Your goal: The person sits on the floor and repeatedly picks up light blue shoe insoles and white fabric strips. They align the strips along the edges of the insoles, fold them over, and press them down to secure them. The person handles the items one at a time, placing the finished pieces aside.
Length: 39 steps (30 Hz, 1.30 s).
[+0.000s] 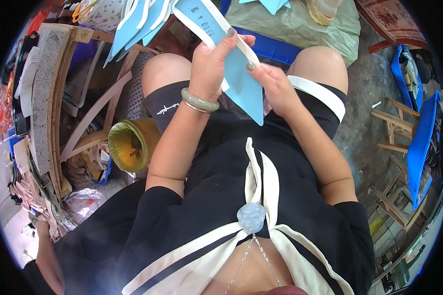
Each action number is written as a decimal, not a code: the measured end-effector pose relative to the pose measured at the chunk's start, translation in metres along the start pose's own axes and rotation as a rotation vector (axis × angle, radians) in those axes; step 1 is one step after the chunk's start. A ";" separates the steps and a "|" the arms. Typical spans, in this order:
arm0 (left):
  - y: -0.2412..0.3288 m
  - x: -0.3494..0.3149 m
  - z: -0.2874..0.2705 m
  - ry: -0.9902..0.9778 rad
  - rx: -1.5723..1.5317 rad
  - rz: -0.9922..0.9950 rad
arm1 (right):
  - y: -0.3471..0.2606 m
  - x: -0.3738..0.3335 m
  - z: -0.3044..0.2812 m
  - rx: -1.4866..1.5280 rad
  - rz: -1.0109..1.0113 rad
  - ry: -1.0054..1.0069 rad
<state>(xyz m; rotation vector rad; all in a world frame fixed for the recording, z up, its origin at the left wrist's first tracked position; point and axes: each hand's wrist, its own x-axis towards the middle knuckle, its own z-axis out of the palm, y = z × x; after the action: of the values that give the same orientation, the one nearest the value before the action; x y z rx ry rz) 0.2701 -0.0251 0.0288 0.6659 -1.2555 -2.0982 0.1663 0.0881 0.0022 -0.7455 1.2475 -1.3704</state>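
Note:
Above my lap I hold a light blue shoe insole [243, 96] with a pointed end toward me and dark marks printed near its far end. A narrow white strip [212, 15] runs along its edges. My left hand [211, 64] is closed around the insole's middle, thumb on top near the strip. On the insole's right edge, my right hand [278, 88] pinches where the strip ends, thumb on top and fingers mostly hidden beneath. Several similar blue insoles with white edging [142, 24] hang together just left of my hands.
Ahead, a greenish plastic cover [325, 37] bears more blue pieces [270, 4] and a jar [322, 12]. A yellow bin [133, 145] stands by my left leg, near a wooden bench [54, 98]. Blue trays [421, 152] rest at right. Another person's arm [48, 253] shows lower left.

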 end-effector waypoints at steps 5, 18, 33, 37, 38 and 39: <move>-0.002 -0.003 -0.005 0.041 0.059 0.096 | 0.003 -0.008 0.006 0.108 0.172 -0.072; 0.064 0.011 -0.007 -0.401 0.533 -0.285 | -0.060 0.034 -0.049 -0.308 -0.284 -0.039; 0.043 0.005 0.011 -0.450 0.411 -0.388 | -0.088 0.044 -0.064 -0.624 -0.408 -0.278; 0.029 0.007 0.014 -0.360 0.365 -0.249 | -0.049 0.035 -0.048 -0.407 -0.487 -0.035; 0.027 0.008 0.013 -0.339 0.319 -0.223 | -0.047 0.030 -0.041 -0.444 -0.476 0.019; 0.025 0.008 0.013 -0.318 0.273 -0.194 | -0.046 0.026 -0.032 -0.372 -0.427 0.022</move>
<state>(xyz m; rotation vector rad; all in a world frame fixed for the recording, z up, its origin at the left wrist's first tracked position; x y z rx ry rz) 0.2611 -0.0326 0.0558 0.6056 -1.7377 -2.2770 0.1172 0.0658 0.0325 -1.3177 1.4342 -1.4999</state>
